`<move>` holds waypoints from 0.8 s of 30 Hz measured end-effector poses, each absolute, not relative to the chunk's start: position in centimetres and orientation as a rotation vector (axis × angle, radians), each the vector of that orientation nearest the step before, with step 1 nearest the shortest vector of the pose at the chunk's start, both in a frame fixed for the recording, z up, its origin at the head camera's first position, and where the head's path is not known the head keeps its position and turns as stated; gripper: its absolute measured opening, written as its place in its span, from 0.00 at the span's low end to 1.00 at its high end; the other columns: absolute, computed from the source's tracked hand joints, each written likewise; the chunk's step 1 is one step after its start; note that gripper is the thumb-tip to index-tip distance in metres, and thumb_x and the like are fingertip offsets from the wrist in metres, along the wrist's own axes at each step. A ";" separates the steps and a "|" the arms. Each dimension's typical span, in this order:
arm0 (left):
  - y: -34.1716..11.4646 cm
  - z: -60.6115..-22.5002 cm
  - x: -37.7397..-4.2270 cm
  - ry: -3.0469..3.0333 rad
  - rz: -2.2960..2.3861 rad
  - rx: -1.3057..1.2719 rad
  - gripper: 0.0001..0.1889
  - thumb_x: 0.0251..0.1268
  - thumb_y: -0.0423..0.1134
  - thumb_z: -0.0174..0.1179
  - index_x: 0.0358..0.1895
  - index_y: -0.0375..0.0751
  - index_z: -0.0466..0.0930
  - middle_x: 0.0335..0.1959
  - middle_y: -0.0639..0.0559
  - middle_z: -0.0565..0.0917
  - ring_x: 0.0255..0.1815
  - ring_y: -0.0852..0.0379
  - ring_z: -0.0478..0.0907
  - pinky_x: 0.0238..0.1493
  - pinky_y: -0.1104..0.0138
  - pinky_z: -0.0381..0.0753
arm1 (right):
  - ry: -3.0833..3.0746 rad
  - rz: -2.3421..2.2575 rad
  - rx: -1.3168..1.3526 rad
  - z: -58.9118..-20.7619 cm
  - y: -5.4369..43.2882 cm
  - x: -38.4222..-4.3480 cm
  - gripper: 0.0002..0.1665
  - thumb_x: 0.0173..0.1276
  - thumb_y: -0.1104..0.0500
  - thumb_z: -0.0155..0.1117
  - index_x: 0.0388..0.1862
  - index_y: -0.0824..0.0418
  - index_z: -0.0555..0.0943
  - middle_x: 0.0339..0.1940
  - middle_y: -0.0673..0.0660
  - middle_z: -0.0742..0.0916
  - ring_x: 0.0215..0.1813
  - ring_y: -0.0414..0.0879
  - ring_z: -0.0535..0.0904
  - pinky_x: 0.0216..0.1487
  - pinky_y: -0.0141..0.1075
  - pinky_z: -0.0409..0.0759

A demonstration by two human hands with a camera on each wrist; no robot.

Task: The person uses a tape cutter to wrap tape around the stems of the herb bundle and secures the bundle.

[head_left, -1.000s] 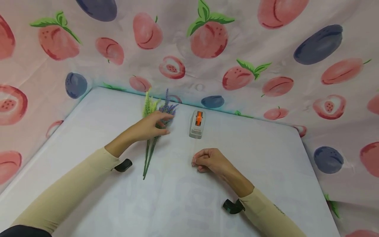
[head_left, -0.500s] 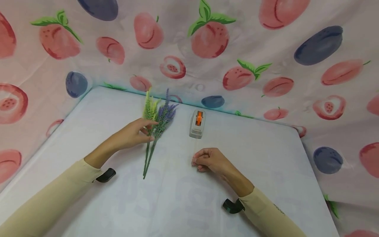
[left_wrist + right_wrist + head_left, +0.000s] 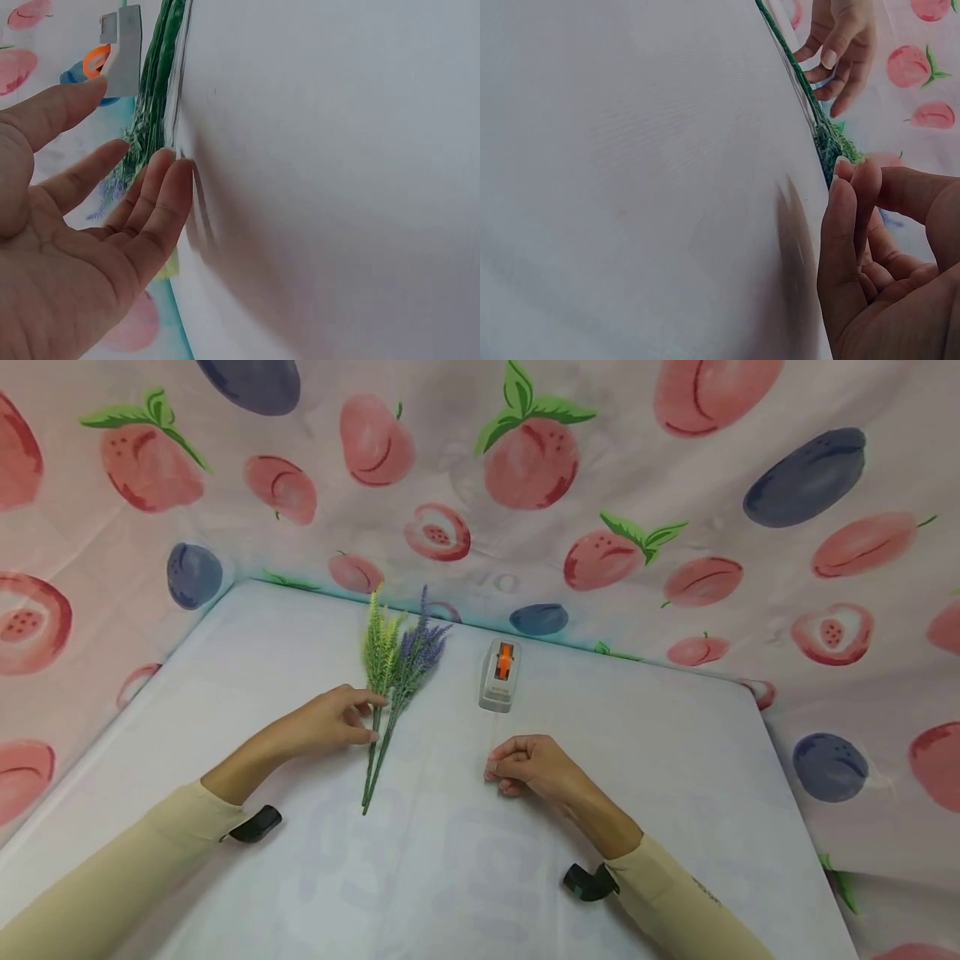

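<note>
Flowers [image 3: 412, 660] on white table [image 3: 637, 718]; sleeve print [image 3: 707, 891] illegibly small

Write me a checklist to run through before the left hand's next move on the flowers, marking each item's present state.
1. Yellow-green flower spray and purple flower spray lying on the white table: ok.
2. Left hand at the slender green stems: ok, reaching over them in the head view.
3. Stems gripped: not ok, thumb and fingers are parted.
4. Grey, block-shaped dispenser with orange wheel apart from the flowers: ok.
5. Right hand holding anything: cannot tell; its tips are pinched together, nothing distinct shows.
</note>
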State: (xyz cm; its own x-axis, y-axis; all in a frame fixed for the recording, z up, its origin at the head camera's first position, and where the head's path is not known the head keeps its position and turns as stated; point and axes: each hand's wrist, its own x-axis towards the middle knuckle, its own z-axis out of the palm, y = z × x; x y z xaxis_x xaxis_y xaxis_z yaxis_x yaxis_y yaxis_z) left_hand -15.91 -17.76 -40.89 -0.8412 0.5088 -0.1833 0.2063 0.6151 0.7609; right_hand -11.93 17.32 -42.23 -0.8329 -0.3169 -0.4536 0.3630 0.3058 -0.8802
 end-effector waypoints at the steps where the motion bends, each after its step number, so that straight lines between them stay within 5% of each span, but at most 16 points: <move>1: -17.6 -41.0 -15.9 2.443 1.100 0.568 0.30 0.69 0.38 0.66 0.71 0.36 0.71 0.55 0.37 0.74 0.51 0.47 0.78 0.50 0.55 0.78 | 2.014 -1.572 0.037 -42.2 17.3 -11.9 0.09 0.71 0.66 0.66 0.46 0.70 0.81 0.37 0.61 0.90 0.29 0.41 0.81 0.36 0.32 0.85; 12: -15.4 -41.9 -15.9 2.552 1.019 0.416 0.24 0.64 0.44 0.71 0.58 0.35 0.78 0.45 0.41 0.71 0.41 0.49 0.67 0.42 0.59 0.69 | 2.019 -1.565 0.029 -42.3 17.3 -12.0 0.10 0.71 0.66 0.66 0.47 0.71 0.81 0.39 0.63 0.91 0.29 0.41 0.81 0.37 0.32 0.85; 24: -14.7 -41.3 -15.8 2.576 1.017 0.291 0.21 0.63 0.35 0.67 0.58 0.32 0.77 0.44 0.39 0.75 0.40 0.48 0.70 0.38 0.60 0.74 | 2.030 -1.551 0.022 -42.4 17.1 -12.1 0.10 0.71 0.65 0.66 0.46 0.71 0.81 0.38 0.62 0.91 0.29 0.41 0.81 0.37 0.32 0.85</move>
